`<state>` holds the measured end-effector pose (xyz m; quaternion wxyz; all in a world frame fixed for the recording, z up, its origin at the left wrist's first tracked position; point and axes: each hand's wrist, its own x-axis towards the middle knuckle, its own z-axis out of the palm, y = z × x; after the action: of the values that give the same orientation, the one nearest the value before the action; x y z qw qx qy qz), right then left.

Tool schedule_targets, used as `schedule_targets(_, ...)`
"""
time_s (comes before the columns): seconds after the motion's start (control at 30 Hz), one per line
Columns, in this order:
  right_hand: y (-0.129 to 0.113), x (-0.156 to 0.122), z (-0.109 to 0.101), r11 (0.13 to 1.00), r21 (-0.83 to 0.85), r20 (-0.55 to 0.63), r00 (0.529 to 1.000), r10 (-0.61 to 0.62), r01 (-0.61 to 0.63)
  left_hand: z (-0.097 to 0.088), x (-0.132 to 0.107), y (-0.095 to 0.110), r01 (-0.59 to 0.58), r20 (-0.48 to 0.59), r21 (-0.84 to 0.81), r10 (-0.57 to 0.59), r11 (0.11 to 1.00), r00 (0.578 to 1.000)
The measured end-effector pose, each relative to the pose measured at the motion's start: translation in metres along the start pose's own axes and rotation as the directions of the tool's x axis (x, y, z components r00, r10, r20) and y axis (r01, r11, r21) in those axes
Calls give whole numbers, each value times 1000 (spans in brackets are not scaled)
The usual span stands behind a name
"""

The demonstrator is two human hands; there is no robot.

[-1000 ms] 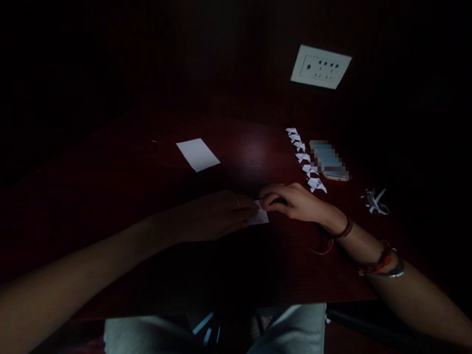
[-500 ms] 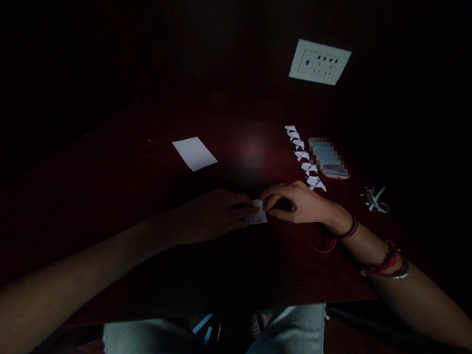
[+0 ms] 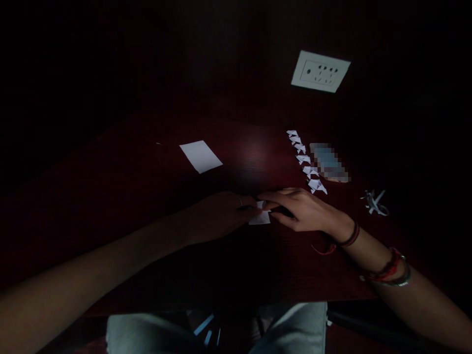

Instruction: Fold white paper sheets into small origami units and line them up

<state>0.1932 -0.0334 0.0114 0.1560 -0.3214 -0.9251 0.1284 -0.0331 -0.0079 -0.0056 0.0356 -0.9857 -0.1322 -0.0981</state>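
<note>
A small white piece of folding paper (image 3: 260,218) lies on the dark red table, with a raised flap along its far side. My left hand (image 3: 228,212), wearing a ring, holds its left part down with the fingers; their tips are partly in shadow. From the right, my right hand (image 3: 300,209) has its fingers at the flap, while the thumb rests near the paper's right edge. A row of several small folded paper figures (image 3: 316,185) runs away beyond my right hand. Farther left, a flat white paper sheet (image 3: 201,156) lies apart from both hands.
A phone (image 3: 330,163), its screen blurred, lies right of the row. Farther right sits a tangle of white strips (image 3: 375,202). A white wall socket (image 3: 321,72) is at the back. The table's front edge runs above my knees.
The right fingers have moved over the small paper's far side, where a flap now stands up. My left fingers have shifted slightly right. The whole view has moved a little.
</note>
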Motion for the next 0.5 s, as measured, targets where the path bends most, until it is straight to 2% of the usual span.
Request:
schedule_targets(0.1,-2,-3,-2,992,-124,28,999,-16,20,-2,0,2,14,13,-21,-13,1000,1000)
schedule_targets(0.2,-1,-7,-5,985,-172,22,1000,3,1,0,-2,4,44,26,-48,-42,998,999)
schedule_targets(0.37,4,-6,-6,997,-1,-208,976,69,-71,0,-2,6,115,34,-75,-113,990,993)
schedule_targets(0.43,6,-2,-4,996,66,-193,979,68,-56,0,-2,5,91,36,-94,-88,991,995)
schedule_targets(0.5,8,1,-1,993,112,-128,991,47,-33,-1,-1,4,58,20,-114,-56,992,998)
